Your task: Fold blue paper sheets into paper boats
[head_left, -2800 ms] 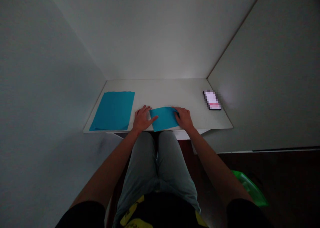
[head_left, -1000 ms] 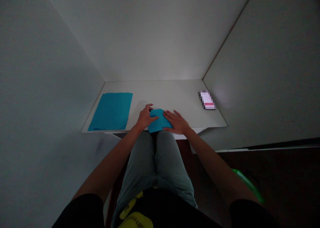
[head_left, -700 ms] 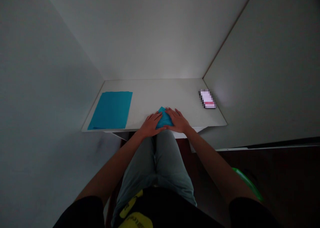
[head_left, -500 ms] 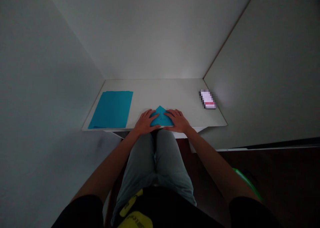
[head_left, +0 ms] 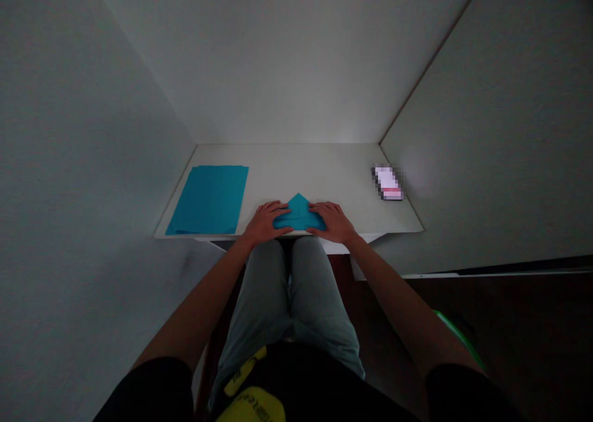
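A blue sheet of paper folded to a point (head_left: pixel 299 210) lies at the near edge of the small white table (head_left: pixel 306 172), its tip facing away from me. My left hand (head_left: pixel 266 221) lies flat on its left side with the fingers spread. Pressing down the right side is my right hand (head_left: pixel 332 220), fingers also stretched out. Neither hand grips the paper; both rest on top of it.
A stack of flat blue sheets (head_left: pixel 210 199) lies at the table's left. A phone with a lit screen (head_left: pixel 388 183) sits at the right rear. Walls close in on the left, back and right. A green object (head_left: pixel 458 338) is on the dark floor.
The paper went from a rectangle to a pointed shape as both top corners were folded inward. My hands moved together, then slid apart to either side and now press it flat.
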Tool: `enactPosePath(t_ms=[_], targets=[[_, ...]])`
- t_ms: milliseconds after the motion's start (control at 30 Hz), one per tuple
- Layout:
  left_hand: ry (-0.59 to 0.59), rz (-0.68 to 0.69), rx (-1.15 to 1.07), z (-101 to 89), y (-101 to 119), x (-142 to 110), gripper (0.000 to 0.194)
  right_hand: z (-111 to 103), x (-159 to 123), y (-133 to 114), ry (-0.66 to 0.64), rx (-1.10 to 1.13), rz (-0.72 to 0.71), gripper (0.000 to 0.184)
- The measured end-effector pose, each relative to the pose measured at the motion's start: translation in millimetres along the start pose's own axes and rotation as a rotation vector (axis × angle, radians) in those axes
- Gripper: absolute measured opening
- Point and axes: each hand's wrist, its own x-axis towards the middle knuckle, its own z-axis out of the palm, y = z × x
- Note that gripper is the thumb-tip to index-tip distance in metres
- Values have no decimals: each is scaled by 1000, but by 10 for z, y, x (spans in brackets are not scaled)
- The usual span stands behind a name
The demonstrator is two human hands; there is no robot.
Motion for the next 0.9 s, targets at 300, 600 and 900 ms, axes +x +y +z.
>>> enactPosePath(t_ms=[300, 600, 900], targets=[[70, -46, -95, 4, 30, 49, 42, 3, -10, 20, -32, -27, 27, 58], [231, -235, -207, 18, 90, 185, 29, 27, 37, 110, 33, 113, 91, 49], [215, -182, -57, 43, 121, 138, 29, 51, 22, 165, 119, 88, 97, 46]])
